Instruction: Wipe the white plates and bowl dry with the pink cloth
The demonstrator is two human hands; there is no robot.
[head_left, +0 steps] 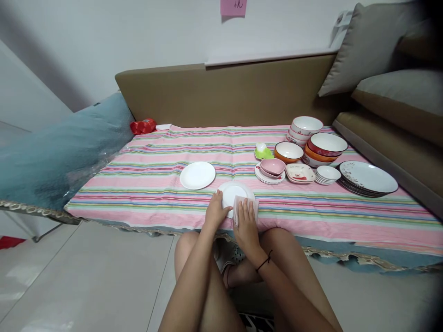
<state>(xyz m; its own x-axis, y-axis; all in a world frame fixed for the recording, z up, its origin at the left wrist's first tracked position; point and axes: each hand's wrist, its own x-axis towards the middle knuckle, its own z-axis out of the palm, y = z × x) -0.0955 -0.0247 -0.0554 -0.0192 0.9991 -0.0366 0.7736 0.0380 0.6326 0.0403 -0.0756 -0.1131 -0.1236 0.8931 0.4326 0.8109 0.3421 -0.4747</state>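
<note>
In front of my knees a white plate (pixel 232 192) lies near the front edge of the striped cloth, its underside or top I cannot tell. My left hand (pixel 215 212) grips its left rim, thumb toward the middle and fingers along the edge. On the plate's right part, my right hand (pixel 246 226) presses a folded pale pink wiping cloth (pixel 255 207) with its fingers laid over it. A second white plate (pixel 197 175) rests a little behind and to the left, touched by neither hand.
To the right stand stacked bowls (pixel 327 144), small dishes (pixel 300 172), white saucers (pixel 328 174), pink bowls (pixel 273 166), a green dish (pixel 263 153) and large plates (pixel 368 177). A red packet (pixel 143 126) lies back left. Behind is a brown sofa back (pixel 228 94); cushions (pixel 363 44) sit right.
</note>
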